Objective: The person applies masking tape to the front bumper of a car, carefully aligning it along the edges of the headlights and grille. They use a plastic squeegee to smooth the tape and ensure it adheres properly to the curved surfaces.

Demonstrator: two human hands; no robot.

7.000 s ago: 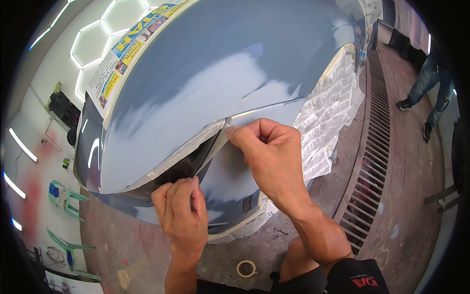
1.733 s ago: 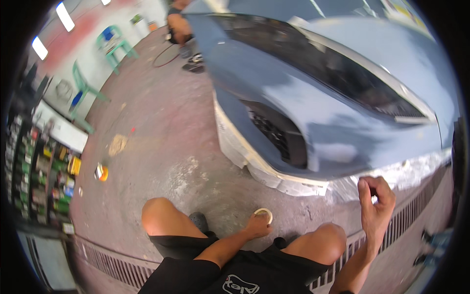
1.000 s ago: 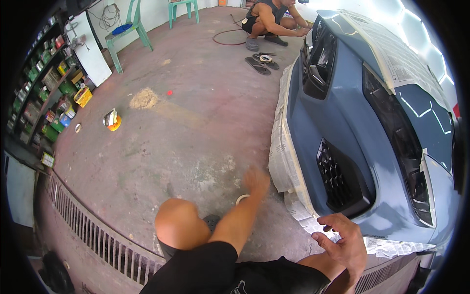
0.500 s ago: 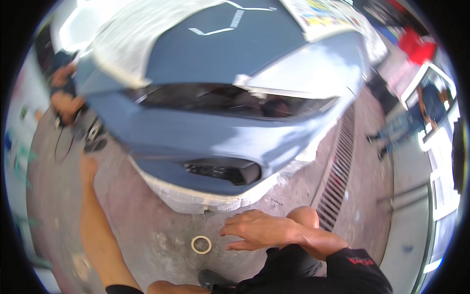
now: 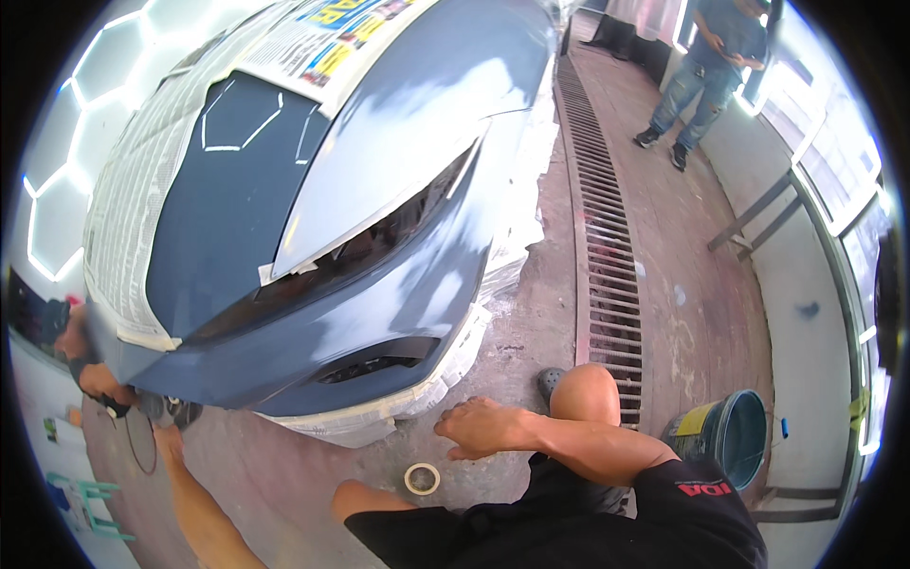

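Tape ring (image 5: pixel 423 465): flat on flr., near ctr., held by neither hand. R hand (image 5: pixel 482 424): above flr., just beyond ring, on near side of bumper (image 5: pixel 403 302); back of hand up, fingers loose and fairly wide, nothing seen in it. L hand (image 5: pixel 169 441): stretched out to left, toward dark footwear (image 5: pixel 190 414); depth and grip cannot be told.

Change, prev. views vs. present: both hands were on tape strip at headlamp (image 5: pixel 379 237); both are now off it. L hand was subsequently at ring; now well apart from it. View has swung right, bringing bucket into frame. Judged: masking work at headlamp is paused; no tape is being applied.

Container: bucket (image 5: pixel 744 438), near right, on flr.; dark green w/ yellow label, mouth uncovered. Contents: cannot be confirmed; dark inner wall only.

Beyond: paper (image 5: pixel 133 218) over car, left; tape tab (image 5: pixel 287 271) at left part of headlamp's upper edge. Co-worker (image 5: pixel 97 377): low, beside car, left. 2nd person (image 5: pixel 730 47): standing, far right, past drain grate (image 5: pixel 607 228).
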